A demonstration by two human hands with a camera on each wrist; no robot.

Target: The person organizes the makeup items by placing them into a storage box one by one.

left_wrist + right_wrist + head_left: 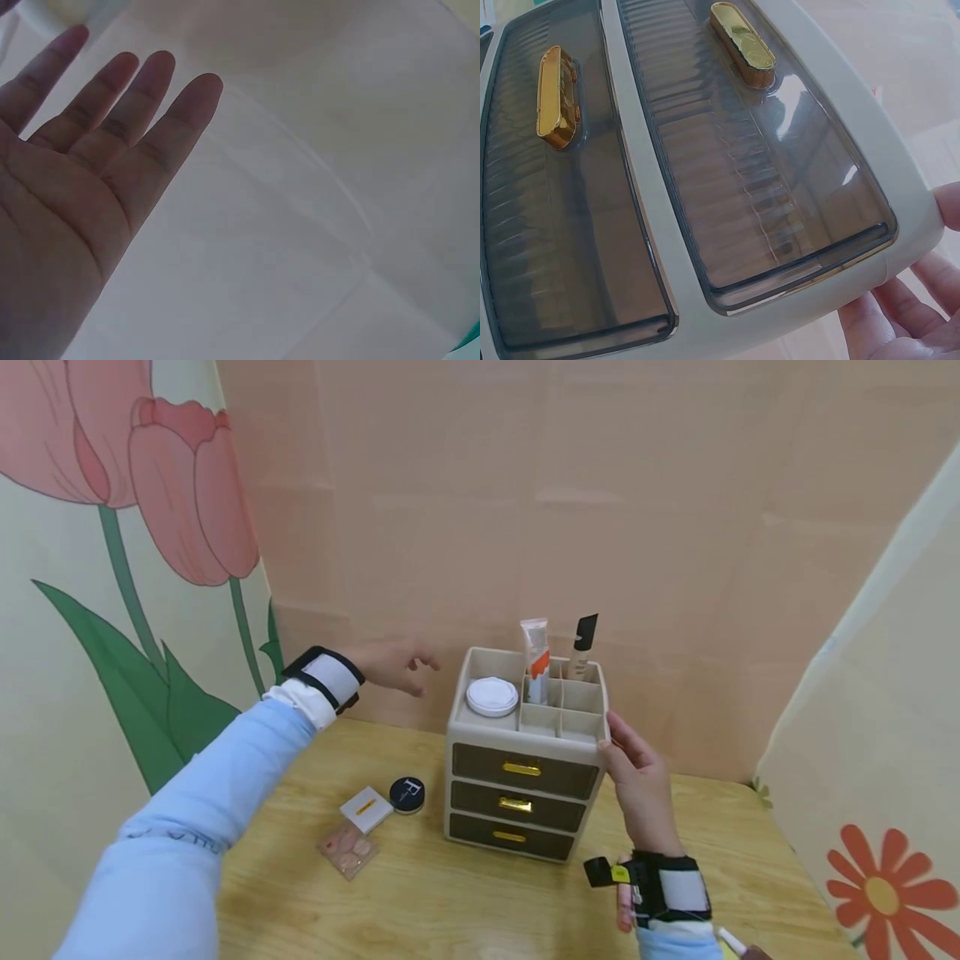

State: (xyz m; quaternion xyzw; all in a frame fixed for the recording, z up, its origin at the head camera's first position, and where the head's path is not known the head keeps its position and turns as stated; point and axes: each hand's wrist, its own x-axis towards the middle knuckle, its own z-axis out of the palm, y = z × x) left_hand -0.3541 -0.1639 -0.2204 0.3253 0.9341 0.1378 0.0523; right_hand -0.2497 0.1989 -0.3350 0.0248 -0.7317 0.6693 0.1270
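Note:
A cream makeup organizer [483, 735] stands on the wooden table, its three dark see-through drawers pushed in. Each drawer carries a gold handle [742, 45]. My right hand [640, 785] grips the organizer's upper right side, thumb at the front corner and fingers along the side wall. To the left of the organizer, my left hand [393, 667] is raised in the air with nothing in it; its fingers [180, 124] are spread loosely. On top sit a round white case [492, 697], an upright white-and-orange tube [536, 647] and a black-capped foundation tube [583, 639].
Left of the organizer lie a round black compact [407, 795], a white square case [367, 811] and a clear-edged palette of pinkish pans [348, 850]. A slim white stick-like item [732, 942] shows at the lower right. A tan backdrop [562, 527] rises behind the table.

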